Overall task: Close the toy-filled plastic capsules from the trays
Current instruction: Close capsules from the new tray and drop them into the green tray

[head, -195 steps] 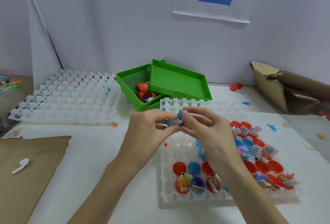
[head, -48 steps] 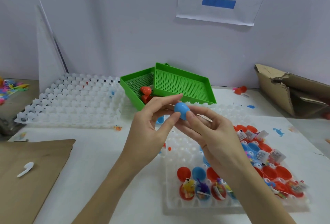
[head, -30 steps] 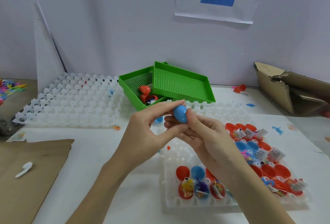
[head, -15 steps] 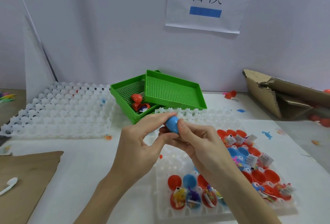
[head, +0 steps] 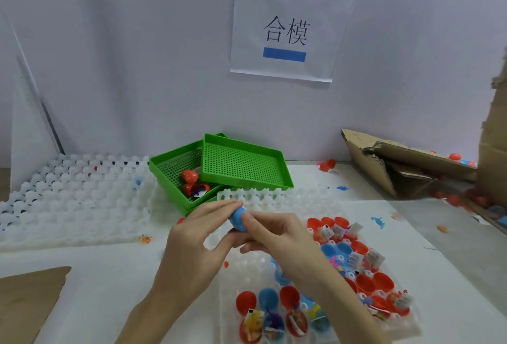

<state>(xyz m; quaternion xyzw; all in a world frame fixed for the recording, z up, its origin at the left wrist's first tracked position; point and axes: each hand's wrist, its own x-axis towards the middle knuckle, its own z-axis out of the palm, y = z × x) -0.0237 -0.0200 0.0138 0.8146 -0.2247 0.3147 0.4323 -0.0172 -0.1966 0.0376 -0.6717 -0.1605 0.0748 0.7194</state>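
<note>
**Obs. 1:** Fingers (head: 219,206) of the left hand (head: 192,250) curl round the smooth blue capsule (head: 238,219) from its left, forefinger laid over the top, thumb beneath. The right hand (head: 282,242) pinches the same capsule from its right, thumb tip pressed on the upper face, other fingers curled under.

**Obs. 2:** Capsule condition?

**Obs. 1:** Glossy, rounded, egg-like plastic. Only a small arc shows between the two hands; whether the halves are fully seated cannot be told. It is held in the air above the far part of the near tray (head: 274,198).

**Obs. 2:** Tray material?

**Obs. 1:** Translucent white moulded plastic, a grid of round cups with scalloped peaks. Its near and right cups hold open red and blue capsule halves (head: 365,283), some with small bright toys and white paper slips inside.

**Obs. 2:** Surroundings?

**Obs. 1:** A stack of empty trays (head: 74,201) of the same kind lies to the left on the white counter (head: 109,275). Behind the hands, two green perforated baskets (head: 241,162), rectangular, one tilted across the other; red capsules (head: 189,176) lie in the lower one. Torn corrugated cardboard box (head: 406,162) at right, paper sign (head: 288,31) on the wall.
</note>
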